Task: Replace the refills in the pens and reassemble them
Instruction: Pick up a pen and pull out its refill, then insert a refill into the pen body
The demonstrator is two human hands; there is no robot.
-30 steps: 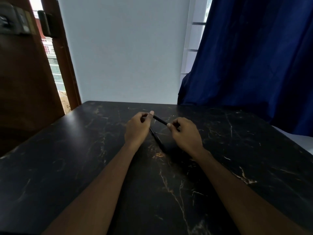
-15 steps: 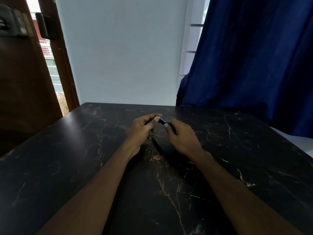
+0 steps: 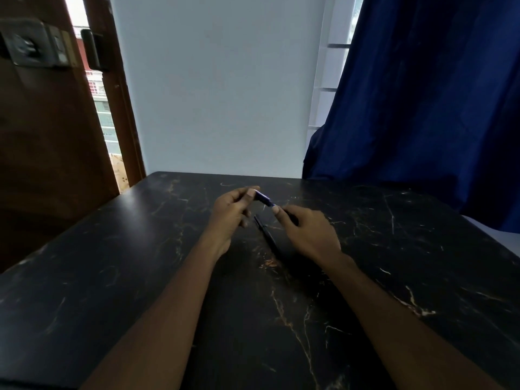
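Holding a slim dark-blue plastic pen (image 3: 263, 199) above the middle of the frame, the person grips it at both ends: the left hand (image 3: 232, 213) pinches the upper-left end between thumb and fingers, and the right hand (image 3: 308, 230) is closed round the lower-right end, with only a short blue stretch showing between the two. Whether that stretch is one piece or two pieces meeting cannot be told. Just below, between the two wrists, a second thin dark stick-like piece (image 3: 266, 235) lies flat on the black marble-patterned desk (image 3: 140, 277), running from upper left to lower right; it may be another pen or a refill, too dark to say. No other parts show on the desk.

As a judgement, the work sits somewhere in the middle: one pen is in hand, being twisted apart or screwed together, and the piece on the desk has yet to be dealt with. Nothing visible counts as a finished pen set aside.
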